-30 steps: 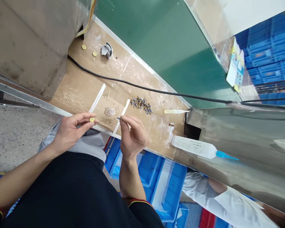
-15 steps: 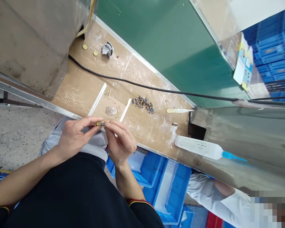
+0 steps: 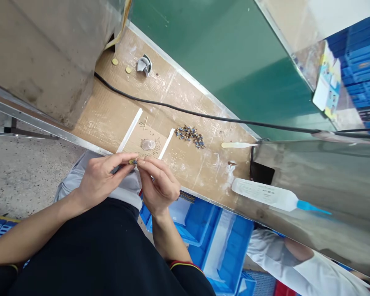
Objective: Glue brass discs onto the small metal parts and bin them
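Observation:
Over the near edge of the bench, my left hand [image 3: 100,176] pinches a small yellow part with a bit of blue [image 3: 132,162] between thumb and forefinger. The fingertips of my right hand [image 3: 158,185] are pressed together at that part's right end and cover it. Its exact kind is too small to make out. Just beyond the hands lies a small clear round piece [image 3: 148,144], with tiny pin-like bits scattered around it between two white tape strips [image 3: 166,144]. Farther right sits a pile of small brass-coloured and blue parts [image 3: 189,135].
A black cable [image 3: 179,109] crosses the bench. A white bottle with a blue nozzle [image 3: 265,194] and a pale slim stick [image 3: 237,145] lie to the right. Yellow discs [image 3: 114,61] are at the back left. Blue crates [image 3: 197,222] stand below; another person's white clothing [image 3: 271,250] shows lower right.
The whole view has shifted slightly, so the bench things appear a little farther right. Both hands keep the same pinch on the small yellow and blue part.

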A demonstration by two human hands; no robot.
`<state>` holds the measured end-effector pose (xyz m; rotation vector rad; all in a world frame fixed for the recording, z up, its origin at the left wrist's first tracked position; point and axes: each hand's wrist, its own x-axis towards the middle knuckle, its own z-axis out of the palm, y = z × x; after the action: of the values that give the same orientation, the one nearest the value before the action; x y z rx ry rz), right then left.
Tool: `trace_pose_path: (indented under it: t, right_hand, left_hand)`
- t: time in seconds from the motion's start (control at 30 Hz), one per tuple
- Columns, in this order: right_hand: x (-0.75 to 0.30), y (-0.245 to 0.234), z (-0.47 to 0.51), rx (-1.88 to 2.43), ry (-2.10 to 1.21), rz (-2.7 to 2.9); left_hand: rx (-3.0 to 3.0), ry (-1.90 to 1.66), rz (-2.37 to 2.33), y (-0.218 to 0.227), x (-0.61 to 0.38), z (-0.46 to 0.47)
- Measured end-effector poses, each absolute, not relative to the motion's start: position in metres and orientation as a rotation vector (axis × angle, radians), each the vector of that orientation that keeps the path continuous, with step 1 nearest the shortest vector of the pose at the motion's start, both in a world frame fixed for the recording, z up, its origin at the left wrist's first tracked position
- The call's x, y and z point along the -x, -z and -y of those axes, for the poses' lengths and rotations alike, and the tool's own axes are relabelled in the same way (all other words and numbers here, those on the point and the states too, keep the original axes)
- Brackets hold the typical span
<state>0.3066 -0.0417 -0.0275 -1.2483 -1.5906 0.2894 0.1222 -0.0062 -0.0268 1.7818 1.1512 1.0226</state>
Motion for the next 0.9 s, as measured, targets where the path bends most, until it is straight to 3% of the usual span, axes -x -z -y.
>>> trace_pose_path:
  t: [0.43,0.77,0.9]
  right_hand:
    - [-0.303,0.033,0.047,1.196,-0.118,1.684]
    - [-0.315,0.04,0.055,1.173,-0.076,1.736]
    - [-0.318,0.033,0.059,1.244,-0.265,1.585]
  left_hand:
    - [-2.234,-1.003,-1.217,0.013,-0.123,0.009]
    - [-1.783,-0.924,-1.193,0.005,-0.122,0.014]
    - [-1.685,-0.897,-1.214,0.005,-0.125,0.014]
